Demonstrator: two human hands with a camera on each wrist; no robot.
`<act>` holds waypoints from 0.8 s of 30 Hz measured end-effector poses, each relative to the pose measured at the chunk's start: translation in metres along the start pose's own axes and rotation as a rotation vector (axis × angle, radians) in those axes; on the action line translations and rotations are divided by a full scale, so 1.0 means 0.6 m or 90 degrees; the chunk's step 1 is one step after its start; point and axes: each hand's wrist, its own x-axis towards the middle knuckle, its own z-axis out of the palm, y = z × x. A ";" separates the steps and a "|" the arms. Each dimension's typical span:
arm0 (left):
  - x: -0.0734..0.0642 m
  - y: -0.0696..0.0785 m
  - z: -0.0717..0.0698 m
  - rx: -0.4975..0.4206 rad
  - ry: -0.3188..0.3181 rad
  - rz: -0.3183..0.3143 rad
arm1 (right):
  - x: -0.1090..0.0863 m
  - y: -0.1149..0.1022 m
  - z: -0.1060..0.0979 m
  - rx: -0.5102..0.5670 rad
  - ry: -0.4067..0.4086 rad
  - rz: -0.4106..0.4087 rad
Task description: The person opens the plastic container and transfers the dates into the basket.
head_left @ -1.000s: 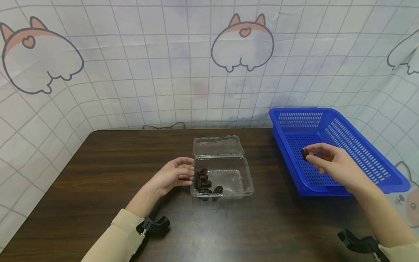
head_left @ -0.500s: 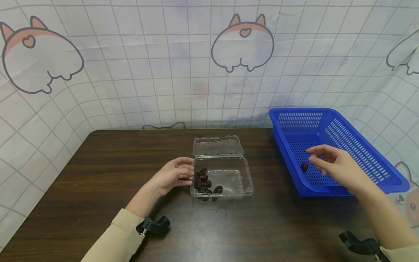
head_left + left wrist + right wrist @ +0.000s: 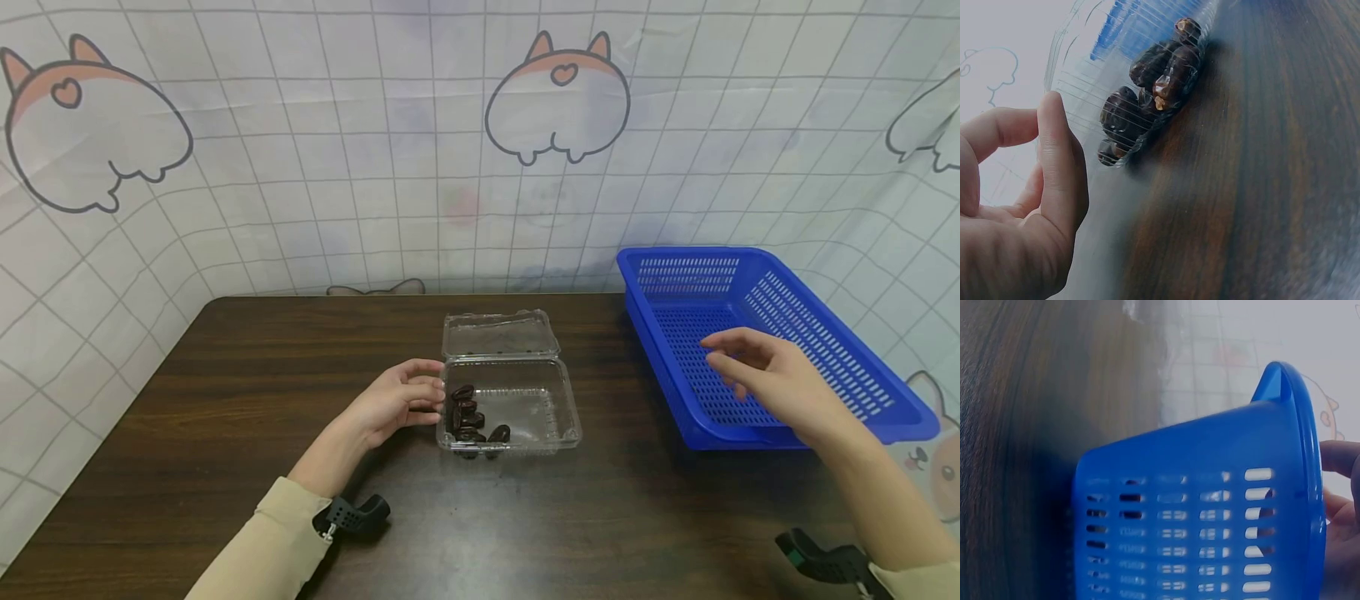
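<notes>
A clear plastic clamshell box (image 3: 525,408) stands with its lid raised behind it. Several dark, wrinkled dates (image 3: 468,419) lie along its left side and front, and the left wrist view shows these dates (image 3: 1175,72) through the wall. My left hand (image 3: 393,404) rests against the box's left wall with loosely bent fingers. Over the blue plastic basket (image 3: 652,358) hovers my right hand (image 3: 772,379), its thumb and fingers apart and nothing between them. The dropped date is out of sight in the head view. Basket slots partly hide the inside in the right wrist view.
The dark wooden table (image 3: 300,350) carries the box near its middle and the basket at its right. A white grid-patterned cloth (image 3: 337,167) hangs behind the table. Black wrist-camera mounts (image 3: 352,515) stick out below both wrists.
My right hand let go of a date, which fell into the basket and then passed out of sight. The right fingers parted. My left hand and the box stayed put.
</notes>
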 end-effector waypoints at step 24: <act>0.001 -0.001 0.001 -0.004 0.001 -0.002 | 0.034 -0.055 0.049 0.047 -0.048 -0.039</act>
